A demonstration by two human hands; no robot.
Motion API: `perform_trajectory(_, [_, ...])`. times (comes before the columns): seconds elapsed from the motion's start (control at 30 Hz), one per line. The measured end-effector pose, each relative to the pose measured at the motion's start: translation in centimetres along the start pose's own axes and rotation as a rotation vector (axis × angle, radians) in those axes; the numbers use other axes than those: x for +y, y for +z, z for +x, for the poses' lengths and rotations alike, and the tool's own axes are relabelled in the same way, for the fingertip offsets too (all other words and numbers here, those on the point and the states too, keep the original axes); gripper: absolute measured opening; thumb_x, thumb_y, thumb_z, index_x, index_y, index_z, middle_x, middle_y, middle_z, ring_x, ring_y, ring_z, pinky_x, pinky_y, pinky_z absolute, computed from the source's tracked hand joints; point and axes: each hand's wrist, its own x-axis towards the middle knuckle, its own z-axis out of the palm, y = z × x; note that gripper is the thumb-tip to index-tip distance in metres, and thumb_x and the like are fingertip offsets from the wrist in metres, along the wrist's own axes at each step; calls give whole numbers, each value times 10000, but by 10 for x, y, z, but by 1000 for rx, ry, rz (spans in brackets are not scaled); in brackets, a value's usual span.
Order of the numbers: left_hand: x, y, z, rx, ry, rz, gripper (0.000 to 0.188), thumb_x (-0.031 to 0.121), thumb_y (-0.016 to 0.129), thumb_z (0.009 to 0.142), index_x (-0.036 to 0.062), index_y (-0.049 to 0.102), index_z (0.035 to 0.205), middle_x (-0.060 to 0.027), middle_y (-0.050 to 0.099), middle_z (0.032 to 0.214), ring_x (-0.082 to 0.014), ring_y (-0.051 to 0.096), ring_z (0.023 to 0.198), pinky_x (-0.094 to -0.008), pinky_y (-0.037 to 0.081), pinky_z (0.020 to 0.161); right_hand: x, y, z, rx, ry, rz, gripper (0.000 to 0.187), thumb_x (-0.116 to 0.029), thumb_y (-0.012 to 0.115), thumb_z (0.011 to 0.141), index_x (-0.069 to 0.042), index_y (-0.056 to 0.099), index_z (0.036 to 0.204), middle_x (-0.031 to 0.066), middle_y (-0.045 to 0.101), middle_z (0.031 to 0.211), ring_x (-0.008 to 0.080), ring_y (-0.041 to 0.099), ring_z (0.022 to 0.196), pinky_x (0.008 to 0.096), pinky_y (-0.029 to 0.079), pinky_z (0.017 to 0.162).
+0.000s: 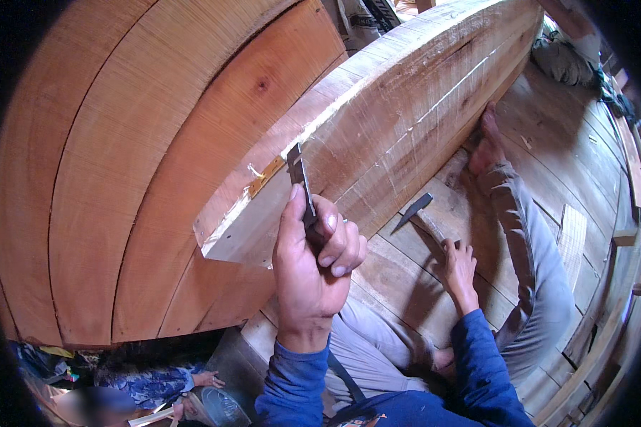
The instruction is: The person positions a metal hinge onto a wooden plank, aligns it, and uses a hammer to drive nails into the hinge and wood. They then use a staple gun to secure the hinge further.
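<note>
My left hand (310,267) is raised and closed around a narrow, flat dark metal chisel-like tool (300,178). The tool's upper end stands in front of the edge of a thick curved timber (399,114). Low over the plank floor, my right hand (461,274) grips the handle of a hammer (421,213). Its dark head, pointed at one end, is down at the boards beside the timber. A yellowish strip (266,178) with a white wisp by it lies on the timber's pale edge, left of the tool.
A tall curved wall of wooden planks (157,156) rises at the left. My bent leg (527,263) lies on the plank floor (384,263) at the right. Another person's patterned blue sleeve (146,384) shows at lower left, near a bucket (224,406). A second person (570,43) is at top right.
</note>
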Motion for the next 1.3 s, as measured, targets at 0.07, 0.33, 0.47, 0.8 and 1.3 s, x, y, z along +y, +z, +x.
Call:
perform_trajectory(0.07, [4, 2, 0, 15, -5, -2, 397, 362, 336, 1018, 109, 476, 747, 43, 255, 443, -82, 246, 363, -248, 228, 391, 13, 15, 6, 11, -7, 2, 503, -142, 751, 688, -71, 530, 1135, 178, 524, 1105, 359, 535, 1009, 460, 485, 758])
perform_trajectory(0.33, [9, 4, 0, 84, -24, -7, 387, 354, 351, 1017, 108, 461, 739, 49, 224, 446, -84, 212, 364, -251, 223, 391, 28, 28, 4, 177, -36, 114, 404, -135, 710, 732, -44, 497, 1063, 178, 532, 1022, 387, 535, 958, 486, 485, 727])
perform_trajectory(0.47, [10, 5, 3, 109, -23, -33, 378, 342, 348, 1020, 108, 461, 746, 51, 223, 450, -84, 207, 364, -253, 222, 390, -14, -29, 1, -231, 191, 826, 285, -256, 580, 897, 0, 482, 817, 79, 470, 589, 221, 524, 489, 383, 445, 463])
perform_trajectory(0.8, [6, 14, 4, 121, -12, -64, 348, 326, 357, 1019, 110, 471, 771, 53, 236, 457, -80, 213, 368, -249, 224, 396, -98, -133, -34, -86, -108, 1481, 190, -258, 462, 981, -71, 429, 996, -16, 430, 604, 75, 430, 446, 240, 369, 383])
perform_trajectory(1.3, [3, 19, 5, 199, -8, -52, 339, 341, 373, 1014, 111, 485, 793, 63, 233, 462, -78, 227, 369, -241, 239, 406, -119, -154, -21, -129, -350, 1060, 250, -237, 547, 937, 1, 472, 935, 184, 451, 664, 288, 467, 604, 374, 403, 586])
